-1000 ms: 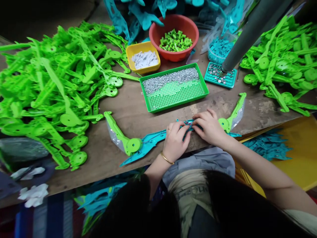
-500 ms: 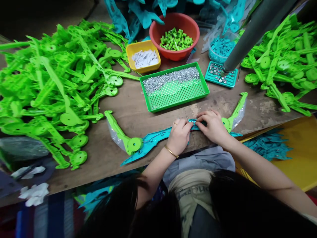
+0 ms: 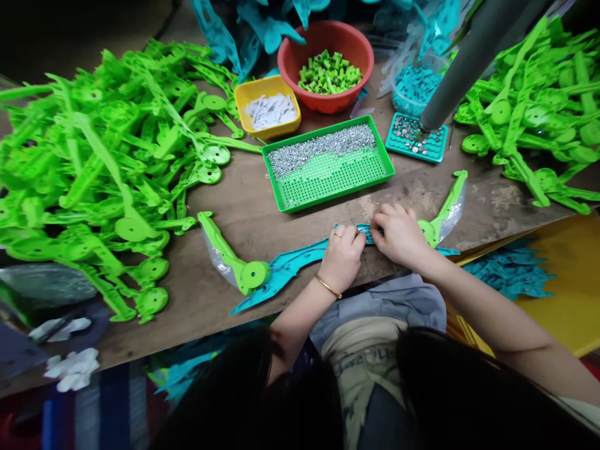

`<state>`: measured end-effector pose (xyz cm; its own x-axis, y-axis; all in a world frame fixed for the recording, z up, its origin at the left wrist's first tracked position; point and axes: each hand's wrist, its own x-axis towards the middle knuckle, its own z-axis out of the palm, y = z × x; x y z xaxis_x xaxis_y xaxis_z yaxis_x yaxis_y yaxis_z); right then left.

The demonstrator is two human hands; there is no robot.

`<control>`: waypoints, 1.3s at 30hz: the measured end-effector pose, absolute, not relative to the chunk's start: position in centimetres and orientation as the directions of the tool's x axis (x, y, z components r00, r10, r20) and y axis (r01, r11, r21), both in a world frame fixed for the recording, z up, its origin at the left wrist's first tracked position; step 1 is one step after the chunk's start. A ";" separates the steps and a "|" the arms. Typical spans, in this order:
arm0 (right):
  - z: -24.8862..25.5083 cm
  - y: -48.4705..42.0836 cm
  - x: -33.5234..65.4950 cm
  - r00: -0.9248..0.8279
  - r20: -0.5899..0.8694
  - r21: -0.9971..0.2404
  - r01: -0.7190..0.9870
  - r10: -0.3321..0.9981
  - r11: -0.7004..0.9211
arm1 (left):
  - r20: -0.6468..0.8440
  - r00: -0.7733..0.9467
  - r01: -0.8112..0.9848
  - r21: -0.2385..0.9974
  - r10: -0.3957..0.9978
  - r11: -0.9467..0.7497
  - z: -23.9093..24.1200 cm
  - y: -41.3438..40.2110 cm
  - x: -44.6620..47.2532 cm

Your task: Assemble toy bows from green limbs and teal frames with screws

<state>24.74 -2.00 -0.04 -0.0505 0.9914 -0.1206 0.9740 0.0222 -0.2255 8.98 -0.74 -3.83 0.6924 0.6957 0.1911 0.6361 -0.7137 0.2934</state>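
Observation:
A blue plastic toy bow body (image 3: 291, 265) lies near the table's front edge, its hollow inner side up, with a thin dark wire along it. At its left end sits a green limb (image 3: 234, 256) with a clear film-like part. A matching green limb (image 3: 443, 212) is at the right end. My left hand (image 3: 344, 255) is closed over the body just left of its middle, fingertips pressed into it. Close beside it, my right hand (image 3: 398, 232) has curled fingers pinched at the middle section. Whatever lies between the right fingertips is hidden.
Green limbs are heaped at left (image 3: 107, 169) and right (image 3: 529, 112). Behind the bow stand a green tray of screws (image 3: 328, 199), a teal tray of small metal pieces (image 3: 412, 153), a yellow bin (image 3: 267, 131) and a red bowl (image 3: 325, 103). A grey pole (image 3: 473, 69) slants above.
The right hand's fingers have drawn in and lowered slightly at the bow's middle. The left hand stays nearly in place. The whole view has shifted a little.

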 end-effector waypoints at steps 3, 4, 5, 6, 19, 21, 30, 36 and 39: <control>0.0 -2.6 25.2 -0.068 -0.088 -0.238 0.970 0.994 0.045 | 0.183 0.701 0.604 0.361 0.689 -0.710 -3.3 -0.5 8.3; -0.1 -2.9 25.4 -0.087 -0.052 -0.266 0.961 0.995 0.070 | 0.203 0.701 0.573 0.410 0.684 -0.709 -3.1 -0.4 7.8; -0.1 -3.3 25.6 -0.123 -0.008 -0.296 0.948 0.992 0.115 | 0.232 0.691 0.540 0.463 0.685 -0.703 -2.9 -0.4 7.3; -0.3 -3.7 25.8 -0.174 0.039 -0.319 0.931 0.984 0.177 | 0.267 0.669 0.512 0.512 0.694 -0.690 -2.7 -0.4 6.7; -2.0 -4.2 25.4 -0.134 0.152 -0.450 0.873 0.979 0.190 | 0.277 0.639 0.505 0.552 0.717 -0.663 -2.7 -0.4 7.7; -1.9 -4.2 25.4 -0.070 0.138 -0.446 0.886 0.988 0.125 | 0.298 0.617 0.536 0.519 0.728 -0.666 -2.9 -0.1 8.0; -1.9 -3.5 25.0 -0.047 0.128 -0.342 0.936 0.991 0.089 | 0.256 0.661 0.613 0.358 0.706 -0.704 -3.4 -0.1 8.5; -1.6 -3.1 25.3 -0.036 0.037 -0.373 0.927 0.999 0.047 | 0.175 0.696 0.623 0.335 0.697 -0.707 -2.9 0.3 8.7; -1.6 -2.8 25.5 -0.032 -0.003 -0.446 0.894 0.999 0.027 | 0.167 0.704 0.615 0.343 0.691 -0.710 -2.9 0.3 8.7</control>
